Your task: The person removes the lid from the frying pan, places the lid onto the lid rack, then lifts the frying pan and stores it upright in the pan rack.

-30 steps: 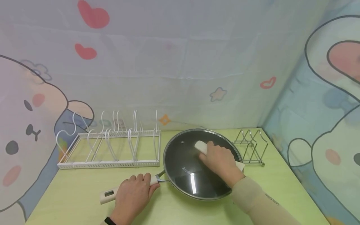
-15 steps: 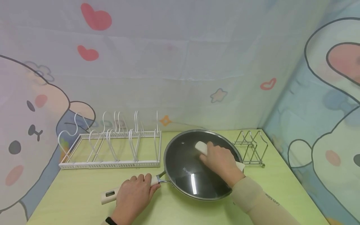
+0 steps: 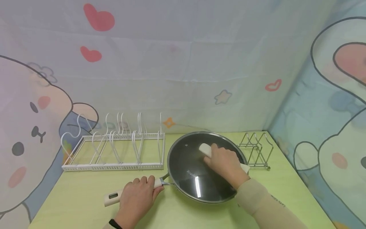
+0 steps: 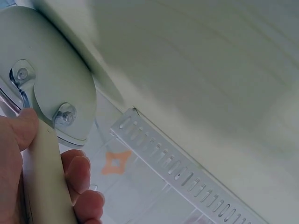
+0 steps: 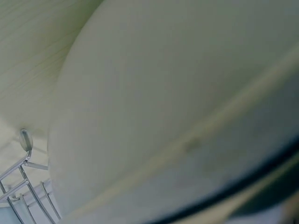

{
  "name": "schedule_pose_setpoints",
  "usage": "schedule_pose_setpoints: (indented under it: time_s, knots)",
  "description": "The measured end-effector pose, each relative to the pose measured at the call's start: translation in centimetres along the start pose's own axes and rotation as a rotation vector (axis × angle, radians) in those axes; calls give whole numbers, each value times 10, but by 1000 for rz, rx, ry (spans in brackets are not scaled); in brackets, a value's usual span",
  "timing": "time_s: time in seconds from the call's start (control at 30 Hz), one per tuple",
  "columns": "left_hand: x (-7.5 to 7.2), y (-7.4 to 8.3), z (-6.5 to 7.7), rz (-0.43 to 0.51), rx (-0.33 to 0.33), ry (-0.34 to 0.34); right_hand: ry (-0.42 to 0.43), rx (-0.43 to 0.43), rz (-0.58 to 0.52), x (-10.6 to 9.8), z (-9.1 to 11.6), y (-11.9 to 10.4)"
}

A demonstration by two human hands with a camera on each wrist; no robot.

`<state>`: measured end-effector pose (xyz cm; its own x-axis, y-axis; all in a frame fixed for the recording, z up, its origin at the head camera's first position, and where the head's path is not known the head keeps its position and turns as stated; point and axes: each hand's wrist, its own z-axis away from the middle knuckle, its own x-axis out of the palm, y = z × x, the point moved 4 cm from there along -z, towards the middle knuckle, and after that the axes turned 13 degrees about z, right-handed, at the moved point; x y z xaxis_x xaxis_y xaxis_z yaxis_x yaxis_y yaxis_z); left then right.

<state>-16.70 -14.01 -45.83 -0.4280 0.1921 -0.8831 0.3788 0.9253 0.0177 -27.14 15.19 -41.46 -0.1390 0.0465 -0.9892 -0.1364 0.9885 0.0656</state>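
A frying pan (image 4: 65,60) with a pale outer wall stands at the middle of the table, covered by a dark see-through lid (image 3: 187,159) with a metal rim. My left hand (image 3: 138,196) grips the pan's cream handle (image 3: 112,198); the left wrist view shows thumb and fingers curled round this handle beside its riveted bracket (image 4: 27,84). Over the lid, my right hand (image 3: 224,161) holds the cream lid handle (image 3: 205,149), whose middle the hand hides. In the right wrist view the pan's pale wall (image 5: 135,93) fills most of the picture, blurred, and the right fingers are hidden.
A white wire rack (image 3: 114,167) with tall loops stands to the left on the light green table (image 3: 85,187). Behind the pan's right side is a small metal wire rack (image 3: 257,165). A printed curtain (image 3: 171,63) hangs close behind the table.
The whole head view shifts slightly to the right. Both hands, the pan and the lid keep the same places relative to each other.
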Motion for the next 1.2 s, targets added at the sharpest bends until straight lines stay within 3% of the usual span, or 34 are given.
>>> schedule_pose_setpoints:
  time_s: [0.8,1.2]
  knots:
    - [-1,0,0,11,-22,-17,28,4,-19,-10,-1,6]
    - [1,-1,0,4,-14,11,-14,35,-112,-13,1,4]
